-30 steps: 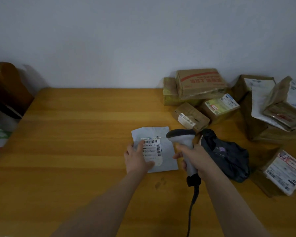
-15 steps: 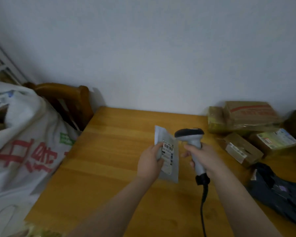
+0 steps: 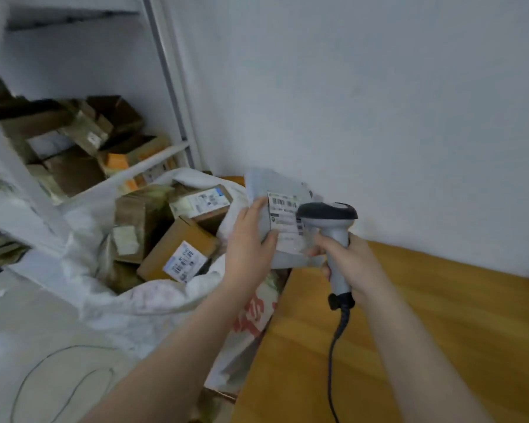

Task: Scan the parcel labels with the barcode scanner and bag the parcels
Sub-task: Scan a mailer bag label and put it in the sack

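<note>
Grey plastic mailer parcel (image 3: 287, 239): left hand (image 3: 248, 242) grips it beside white sack (image 3: 153, 303) at eight o'clock, presumably for bagging; right hand (image 3: 355, 264) clasps grey scanner (image 3: 330, 215).

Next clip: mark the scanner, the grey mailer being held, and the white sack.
scanner (image 3: 337, 235): head view, on the grey handle just below its dark head.
mailer (image 3: 284, 222): head view, on its white barcode label.
sack (image 3: 153, 296): head view, on the near white rim.

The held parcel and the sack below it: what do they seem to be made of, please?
The parcel looks like a thin grey plastic mailer, creased and slightly glossy. The sack is possibly woven plastic: white, crumpled, limp, with red print; the weave is blurred.
</note>
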